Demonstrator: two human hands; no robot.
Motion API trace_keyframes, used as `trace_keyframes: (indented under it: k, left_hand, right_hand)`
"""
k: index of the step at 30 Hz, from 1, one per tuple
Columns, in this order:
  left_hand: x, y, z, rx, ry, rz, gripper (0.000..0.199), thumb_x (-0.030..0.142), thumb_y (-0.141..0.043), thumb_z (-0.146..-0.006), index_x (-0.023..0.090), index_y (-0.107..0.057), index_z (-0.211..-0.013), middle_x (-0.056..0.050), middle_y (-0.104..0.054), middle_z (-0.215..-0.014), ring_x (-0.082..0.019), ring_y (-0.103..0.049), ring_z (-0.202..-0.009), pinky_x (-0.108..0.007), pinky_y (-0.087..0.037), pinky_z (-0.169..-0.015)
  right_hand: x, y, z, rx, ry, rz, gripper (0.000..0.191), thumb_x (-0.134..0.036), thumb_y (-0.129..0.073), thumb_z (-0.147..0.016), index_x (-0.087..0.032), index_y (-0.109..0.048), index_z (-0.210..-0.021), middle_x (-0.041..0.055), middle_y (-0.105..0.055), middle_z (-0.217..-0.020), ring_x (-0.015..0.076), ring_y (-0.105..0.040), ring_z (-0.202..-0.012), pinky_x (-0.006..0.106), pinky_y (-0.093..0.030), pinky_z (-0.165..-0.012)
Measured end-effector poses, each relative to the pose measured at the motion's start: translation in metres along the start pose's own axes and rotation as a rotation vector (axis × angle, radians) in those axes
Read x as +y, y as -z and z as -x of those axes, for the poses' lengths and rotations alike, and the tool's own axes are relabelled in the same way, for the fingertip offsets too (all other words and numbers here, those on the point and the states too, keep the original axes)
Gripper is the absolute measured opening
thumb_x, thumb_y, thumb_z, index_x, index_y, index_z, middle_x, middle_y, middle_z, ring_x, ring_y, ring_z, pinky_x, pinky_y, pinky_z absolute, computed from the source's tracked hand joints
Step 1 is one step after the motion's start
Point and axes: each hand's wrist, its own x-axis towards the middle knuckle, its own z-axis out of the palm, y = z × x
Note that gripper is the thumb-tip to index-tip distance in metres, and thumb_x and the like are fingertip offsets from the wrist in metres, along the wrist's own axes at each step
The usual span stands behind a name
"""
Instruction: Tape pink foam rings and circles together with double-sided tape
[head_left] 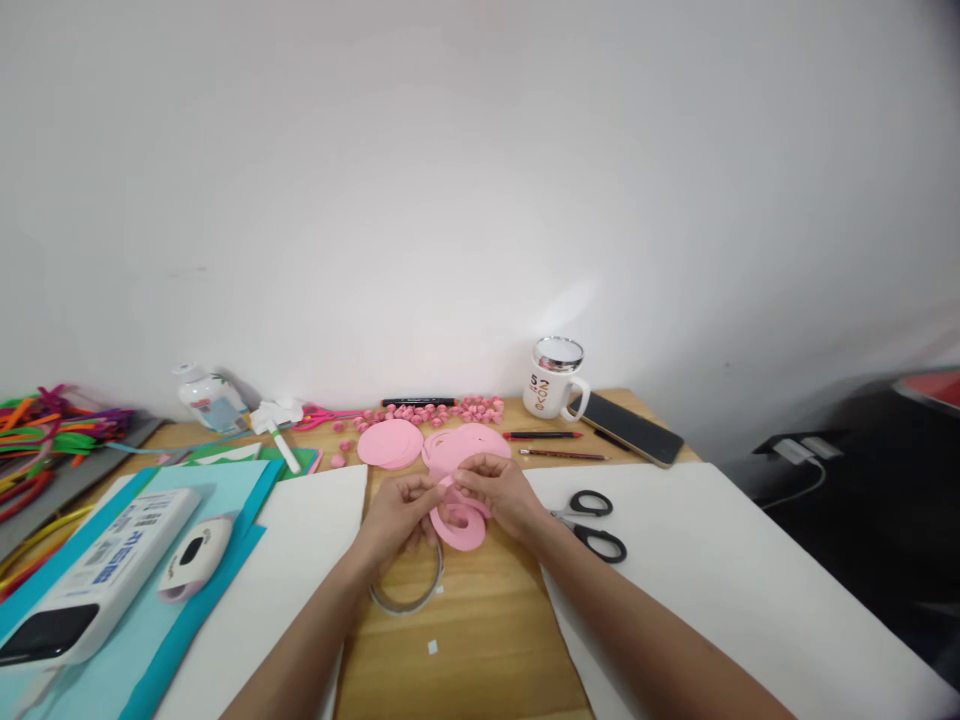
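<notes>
A spiral-cut strip of pink paper [463,538] hangs between my hands over the middle of the table. My left hand [405,508] pinches its upper end with thumb and fingertips. From the other side, my right hand [499,488] pinches the same strip close by, fingertips nearly meeting. The exact grip of the fingers is partly hidden. Just below my left hand a roll of tape [407,607] lies on the wood, with a small white piece of tape [432,647] nearer to me. Pink paper circles [390,443] lie stacked behind my hands, with a second pile [472,438] to their right.
Many small rolled pink paper pieces [420,414] lie along the wall. Black-handled scissors [604,545] rest right of my hands. A white mug [551,385], pencil [566,455] and phone [634,428] stand or lie back right. A white device [105,580] lies on blue paper left.
</notes>
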Motion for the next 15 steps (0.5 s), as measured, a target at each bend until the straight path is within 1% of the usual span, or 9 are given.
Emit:
trace_keyframes:
  k: [3, 7, 11, 15]
  left_hand:
    - [-0.0012, 0.0014, -0.0005, 0.009, 0.028, 0.005, 0.032, 0.044, -0.061, -0.068, 0.012, -0.059, -0.071, 0.002, -0.058, -0.043, -0.003, -0.036, -0.022, -0.013, -0.016, -0.024]
    - [-0.0015, 0.0022, -0.0003, 0.016, 0.004, 0.052, 0.030, 0.043, -0.060, -0.070, 0.012, -0.057, -0.067, 0.003, -0.057, -0.042, -0.001, -0.033, -0.021, -0.012, -0.014, -0.023]
    - [0.0015, 0.0010, 0.0008, 0.033, 0.002, 0.054, 0.029, 0.041, -0.062, -0.069, 0.013, -0.057, -0.065, 0.005, -0.052, -0.037, -0.001, -0.029, -0.020, -0.012, -0.012, -0.023]
    - [0.0020, 0.0005, 0.0013, 0.043, 0.008, 0.053, 0.028, 0.040, -0.063, -0.068, 0.012, -0.058, -0.068, 0.001, -0.060, -0.049, -0.001, -0.033, -0.022, -0.012, -0.013, -0.023]
  right_hand:
    - [-0.0011, -0.0017, 0.0006, 0.006, -0.006, -0.021, 0.024, -0.026, -0.078, -0.051, -0.013, -0.066, -0.066, 0.0008, -0.065, -0.062, 0.0084, -0.056, -0.055, 0.022, -0.045, -0.060]
    - [-0.0021, -0.0031, 0.0010, -0.026, -0.010, -0.038, 0.025, -0.027, -0.077, -0.052, -0.013, -0.067, -0.070, 0.0033, -0.067, -0.069, 0.0107, -0.058, -0.062, 0.025, -0.046, -0.068]
    - [-0.0022, -0.0018, 0.0010, -0.014, -0.022, -0.021, 0.027, -0.027, -0.078, -0.049, -0.013, -0.066, -0.069, 0.0009, -0.065, -0.062, 0.0091, -0.056, -0.055, 0.025, -0.045, -0.061]
    - [-0.0047, -0.0027, 0.0026, -0.010, -0.020, -0.001, 0.026, -0.027, -0.079, -0.049, -0.014, -0.064, -0.065, -0.0007, -0.062, -0.056, 0.0082, -0.053, -0.051, 0.023, -0.043, -0.056]
